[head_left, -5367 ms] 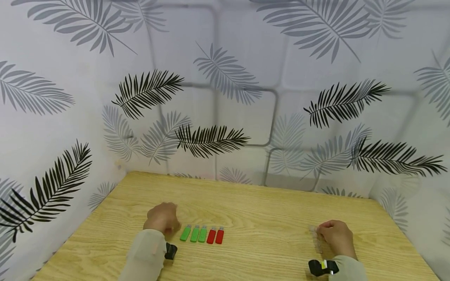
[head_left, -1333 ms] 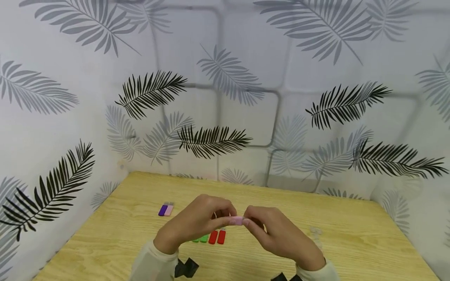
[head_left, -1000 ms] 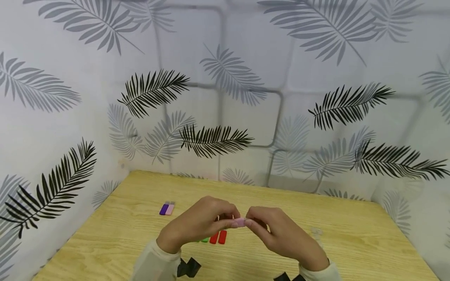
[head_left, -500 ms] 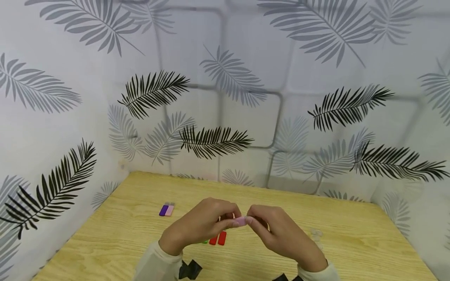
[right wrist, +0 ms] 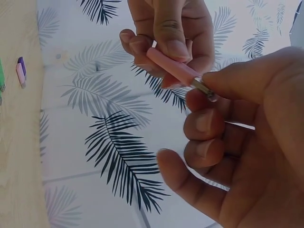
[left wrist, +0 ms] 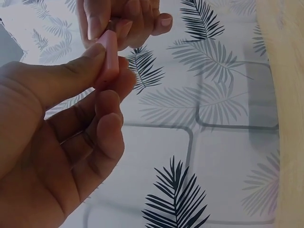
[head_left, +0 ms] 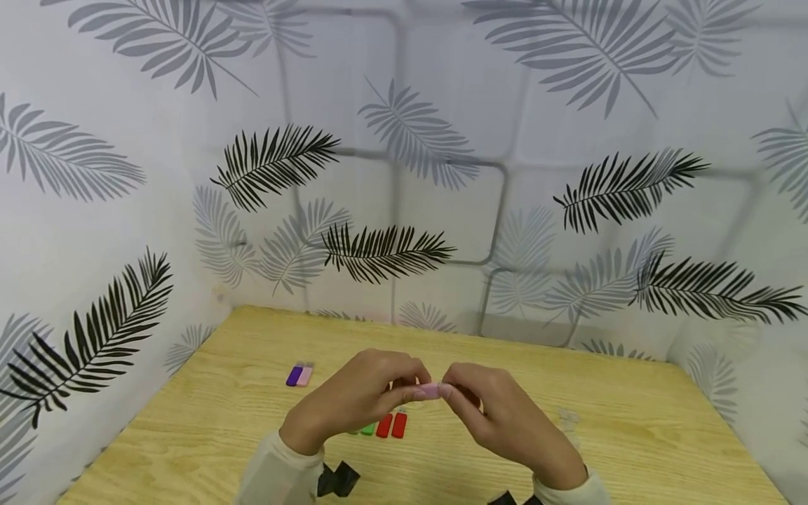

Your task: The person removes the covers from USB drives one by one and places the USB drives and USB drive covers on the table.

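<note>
Both hands meet above the middle of the table, joined by a pink USB stick [head_left: 431,391]. My left hand [head_left: 362,393] pinches its pink body [left wrist: 110,57] between thumb and fingers. At the other end, my right hand [head_left: 499,414] pinches the metal plug [right wrist: 202,87]; a small clear piece, perhaps a cap, shows at its tip. On the table below lie two red USB sticks [head_left: 391,426] and a green one [head_left: 368,428], partly covered by the left hand. Farther left, a purple USB stick [head_left: 294,376] and another pink one [head_left: 305,375] lie side by side.
Small clear plastic pieces [head_left: 568,419], hard to make out, lie on the wooden table [head_left: 663,435] at right. A leaf-patterned cloth or wall covering [head_left: 442,210] rises behind the table and along its sides.
Several seconds ago the hands were apart, left by the USB sticks, right at the clear pieces. Both have since come together with the pink stick; over the last second they shift only slightly.
</note>
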`<state>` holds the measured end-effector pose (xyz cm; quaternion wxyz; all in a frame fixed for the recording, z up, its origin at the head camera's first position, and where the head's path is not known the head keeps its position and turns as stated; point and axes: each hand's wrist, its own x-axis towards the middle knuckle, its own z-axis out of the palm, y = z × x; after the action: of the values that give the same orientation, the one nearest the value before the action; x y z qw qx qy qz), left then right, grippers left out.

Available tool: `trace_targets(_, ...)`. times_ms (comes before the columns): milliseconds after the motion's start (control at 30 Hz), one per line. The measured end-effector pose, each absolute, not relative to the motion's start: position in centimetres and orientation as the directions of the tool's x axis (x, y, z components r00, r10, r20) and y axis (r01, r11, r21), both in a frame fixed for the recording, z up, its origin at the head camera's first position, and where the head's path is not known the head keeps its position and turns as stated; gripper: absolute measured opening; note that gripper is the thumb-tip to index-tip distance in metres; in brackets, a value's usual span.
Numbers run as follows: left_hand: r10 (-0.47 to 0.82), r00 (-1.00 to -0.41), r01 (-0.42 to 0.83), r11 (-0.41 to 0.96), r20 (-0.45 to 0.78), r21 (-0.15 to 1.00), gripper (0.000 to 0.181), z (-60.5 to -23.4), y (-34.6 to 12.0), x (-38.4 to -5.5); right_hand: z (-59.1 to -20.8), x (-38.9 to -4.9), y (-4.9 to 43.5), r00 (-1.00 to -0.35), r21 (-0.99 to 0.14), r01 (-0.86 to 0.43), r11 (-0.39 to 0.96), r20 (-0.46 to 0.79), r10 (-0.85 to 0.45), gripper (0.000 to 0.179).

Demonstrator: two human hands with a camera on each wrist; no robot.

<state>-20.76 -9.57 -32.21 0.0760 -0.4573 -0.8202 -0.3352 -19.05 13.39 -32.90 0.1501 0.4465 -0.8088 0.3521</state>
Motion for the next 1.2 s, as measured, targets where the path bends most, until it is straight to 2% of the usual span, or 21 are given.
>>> trace_targets(167,0.716,-0.552,0.809,0.336,0.428,0.482,0.007,-31.96,-9.79,-20.64,-32.9,-18.97,13.45,-0.52,-0.423,-0.85,0.315,0.57,-0.636,0.021)
trace_targets(333,0.714,-0.556,0.801,0.323,0.426,0.504,0.006,-31.87,-10.07,-20.66,-32.93,-19.02,13.16,-0.511,-0.403,-0.858,0.319,0.602,-0.613,0.021)
trace_targets(667,0.729,-0.545,0.802,0.31,0.414,0.511,0.007,-31.76,-10.2,-20.67,-32.78,-18.74,13.14,-0.559,-0.455,-0.824,0.338,0.548,-0.623,0.02)
trace_targets(967,0.736,-0.539,0.806,0.31,0.408,0.505,0.009,-31.89,-10.01,-20.76,-32.7,-18.67,13.34,-0.575,-0.502,-0.802,0.325,0.497,-0.65,0.02)
trace_targets(1200,0.724,-0.561,0.786,0.312,0.402,0.534,0.006,-31.96,-9.88,-20.68,-32.77,-18.9,13.25,-0.564,-0.457,-0.823,0.338,0.586,-0.582,0.012)
